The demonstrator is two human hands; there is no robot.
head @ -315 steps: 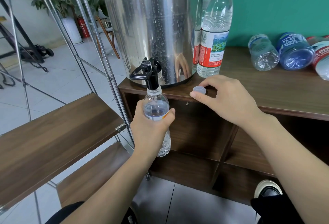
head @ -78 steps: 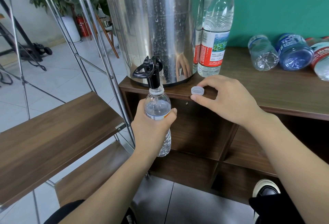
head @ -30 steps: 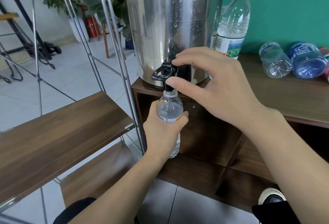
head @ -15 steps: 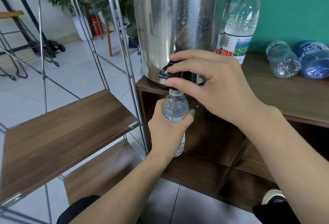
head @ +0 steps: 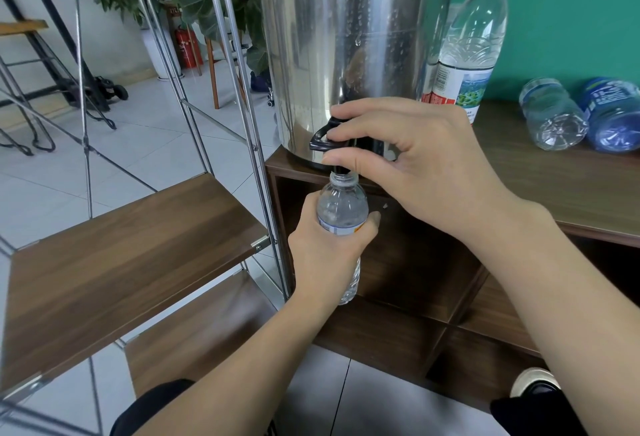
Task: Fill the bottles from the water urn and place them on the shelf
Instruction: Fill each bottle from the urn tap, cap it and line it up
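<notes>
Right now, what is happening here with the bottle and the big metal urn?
A person is filling a small bottle at the water urn. The left hand grips the bottle with its mouth under the black tap, and the right hand pinches the tap handle. The wooden shelf to the left holds no bottles yet.

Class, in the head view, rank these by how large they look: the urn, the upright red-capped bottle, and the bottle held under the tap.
1. Urn
2. Red-capped bottle
3. Held bottle, partly hidden by the left hand; it is nearer the camera yet looks smaller.
</notes>
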